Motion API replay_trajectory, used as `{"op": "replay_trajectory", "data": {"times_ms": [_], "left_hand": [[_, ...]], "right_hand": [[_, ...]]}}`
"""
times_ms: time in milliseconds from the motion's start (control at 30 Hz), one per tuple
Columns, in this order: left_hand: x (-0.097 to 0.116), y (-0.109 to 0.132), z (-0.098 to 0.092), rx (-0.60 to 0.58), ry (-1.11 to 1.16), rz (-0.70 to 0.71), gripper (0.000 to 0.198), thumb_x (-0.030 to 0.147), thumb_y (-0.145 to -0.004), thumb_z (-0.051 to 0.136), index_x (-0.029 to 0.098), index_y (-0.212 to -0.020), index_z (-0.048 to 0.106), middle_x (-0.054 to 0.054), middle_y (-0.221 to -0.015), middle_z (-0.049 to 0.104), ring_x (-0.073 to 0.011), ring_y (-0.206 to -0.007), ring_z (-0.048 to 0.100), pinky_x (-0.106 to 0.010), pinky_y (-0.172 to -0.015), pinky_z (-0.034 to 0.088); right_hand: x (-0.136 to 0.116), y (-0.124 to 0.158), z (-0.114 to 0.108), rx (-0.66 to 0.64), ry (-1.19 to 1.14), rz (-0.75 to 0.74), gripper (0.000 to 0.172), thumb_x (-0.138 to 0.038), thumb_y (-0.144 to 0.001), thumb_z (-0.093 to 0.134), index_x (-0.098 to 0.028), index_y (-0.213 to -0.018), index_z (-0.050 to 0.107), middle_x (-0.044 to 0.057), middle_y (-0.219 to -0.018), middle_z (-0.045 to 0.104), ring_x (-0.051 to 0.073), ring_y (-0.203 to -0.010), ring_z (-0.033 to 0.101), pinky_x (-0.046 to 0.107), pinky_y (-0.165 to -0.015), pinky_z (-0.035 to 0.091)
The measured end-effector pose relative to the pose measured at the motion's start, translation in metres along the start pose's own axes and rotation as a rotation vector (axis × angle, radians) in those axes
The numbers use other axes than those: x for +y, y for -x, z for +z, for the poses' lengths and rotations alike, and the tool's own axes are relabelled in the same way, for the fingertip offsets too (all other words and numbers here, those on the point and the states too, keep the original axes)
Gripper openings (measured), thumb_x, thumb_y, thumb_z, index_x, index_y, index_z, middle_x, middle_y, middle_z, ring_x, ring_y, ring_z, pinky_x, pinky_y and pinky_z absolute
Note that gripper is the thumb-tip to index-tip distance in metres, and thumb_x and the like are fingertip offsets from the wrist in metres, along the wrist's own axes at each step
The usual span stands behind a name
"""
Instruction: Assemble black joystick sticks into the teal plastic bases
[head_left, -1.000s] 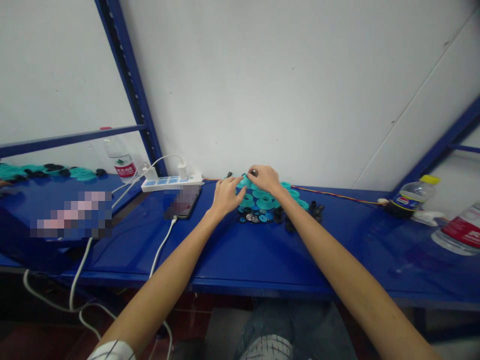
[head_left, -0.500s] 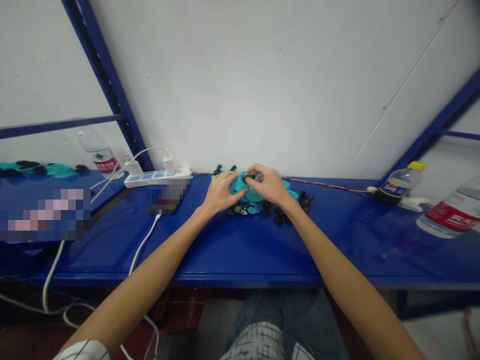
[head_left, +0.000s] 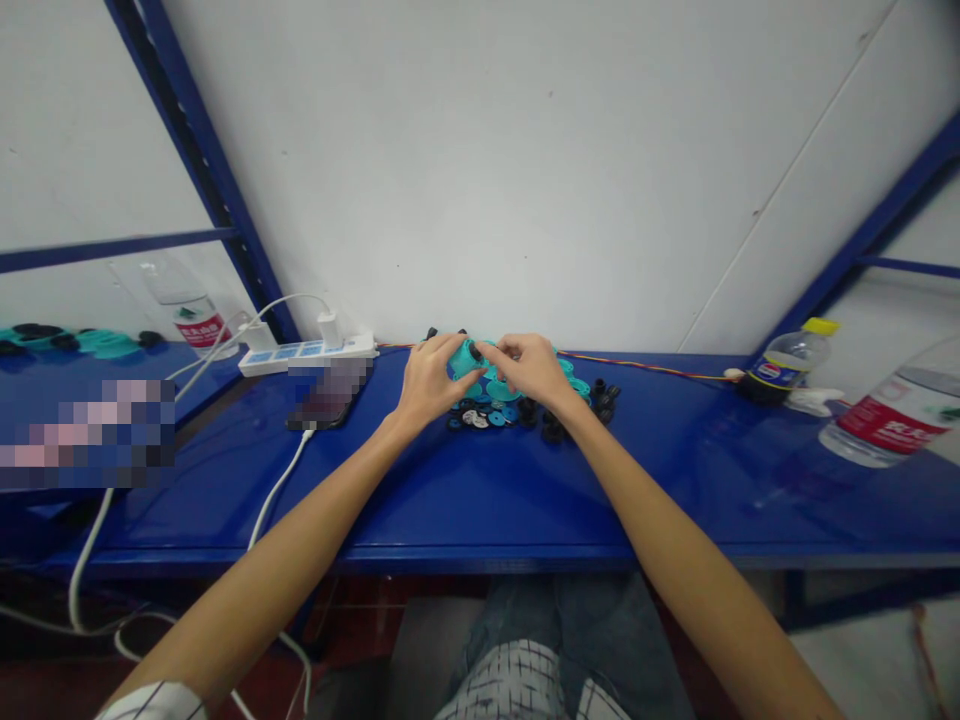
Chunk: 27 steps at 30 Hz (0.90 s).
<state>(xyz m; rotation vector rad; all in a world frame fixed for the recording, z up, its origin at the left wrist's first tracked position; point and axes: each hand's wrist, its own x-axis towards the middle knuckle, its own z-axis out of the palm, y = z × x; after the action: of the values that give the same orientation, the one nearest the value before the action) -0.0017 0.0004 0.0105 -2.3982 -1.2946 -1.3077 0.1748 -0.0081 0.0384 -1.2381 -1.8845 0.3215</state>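
Hands, two, bare, held together above the bench. Left hand (head_left: 431, 385): fingers curled around a teal plastic piece (head_left: 466, 358), gripping it. Right hand (head_left: 529, 368): fingertips (head_left: 498, 349) reach in to the same piece from the other side, beside a small black part (head_left: 475, 352); whether they pinch it, cannot tell.

Teal piece: raised just above a heap of teal plastic discs (head_left: 499, 390), directly under the hands, at the back of a blue steel bench (head_left: 480, 500), near the white wall (head_left: 525, 170).

Adjacent items: small black rubber fittings (head_left: 601, 400) to the heap's right; small dark and metal washers (head_left: 469, 418) at its front edge.

Also on the bench: white power strip (head_left: 304, 355) with white cable (head_left: 279, 485); phone (head_left: 315, 412), obscured; thin coloured wire (head_left: 637, 362); Pepsi bottle (head_left: 776, 367); water bottle (head_left: 892, 420). Further left, a second teal and black group (head_left: 75, 340) on a separate blue surface.
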Motion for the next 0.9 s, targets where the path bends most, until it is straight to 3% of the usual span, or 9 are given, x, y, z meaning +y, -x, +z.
{"op": "replay_trajectory", "data": {"times_ms": [167, 400, 600, 733, 900], "left_hand": [[0.0, -0.001, -0.002, -0.017, 0.033, -0.004, 0.043, 0.044, -0.081, 0.069, 0.017, -0.114, 0.066, -0.01, -0.114, 0.07, -0.0241, -0.103, 0.063, -0.035, -0.092, 0.046], [0.0, -0.005, -0.009, -0.119, 0.101, -0.018, 0.041, 0.046, -0.078, 0.071, 0.017, -0.106, 0.071, -0.006, -0.1, 0.073, -0.0212, -0.088, 0.065, -0.031, -0.081, 0.048], [0.005, -0.006, -0.017, -0.206, 0.21, -0.129, 0.038, 0.049, -0.077, 0.07, 0.02, -0.101, 0.074, 0.0, -0.088, 0.074, -0.0173, -0.077, 0.065, -0.027, -0.074, 0.048], [0.003, -0.004, -0.012, -0.125, 0.143, -0.04, 0.042, 0.047, -0.076, 0.071, 0.017, -0.106, 0.071, -0.005, -0.099, 0.074, -0.0208, -0.088, 0.066, -0.031, -0.082, 0.049], [-0.002, -0.001, -0.006, -0.08, -0.004, 0.101, 0.043, 0.038, -0.079, 0.071, 0.017, -0.116, 0.066, -0.011, -0.117, 0.069, -0.0258, -0.109, 0.061, -0.039, -0.099, 0.044]], "right_hand": [[0.002, 0.0, 0.002, -0.078, -0.179, 0.015, 0.048, -0.06, -0.086, 0.053, -0.018, -0.065, 0.057, -0.002, -0.049, 0.056, 0.01, -0.041, 0.048, 0.023, -0.047, 0.038], [0.009, -0.002, -0.001, -0.167, -0.175, -0.04, 0.047, -0.054, -0.086, 0.054, -0.018, -0.056, 0.05, -0.004, -0.042, 0.046, 0.008, -0.041, 0.039, 0.023, -0.044, 0.029], [0.008, -0.002, -0.009, -0.261, -0.313, -0.027, 0.034, -0.05, -0.083, 0.059, -0.016, -0.079, 0.063, -0.005, -0.047, 0.049, 0.01, -0.041, 0.045, 0.022, -0.042, 0.034], [0.007, -0.001, -0.009, -0.176, -0.296, 0.023, 0.037, -0.053, -0.082, 0.061, -0.017, -0.086, 0.066, -0.006, -0.046, 0.048, 0.01, -0.039, 0.044, 0.022, -0.041, 0.035], [0.01, 0.0, -0.002, -0.122, -0.251, 0.091, 0.044, -0.06, -0.081, 0.061, -0.017, -0.073, 0.062, -0.002, -0.05, 0.056, 0.01, -0.037, 0.047, 0.023, -0.04, 0.037]]}}
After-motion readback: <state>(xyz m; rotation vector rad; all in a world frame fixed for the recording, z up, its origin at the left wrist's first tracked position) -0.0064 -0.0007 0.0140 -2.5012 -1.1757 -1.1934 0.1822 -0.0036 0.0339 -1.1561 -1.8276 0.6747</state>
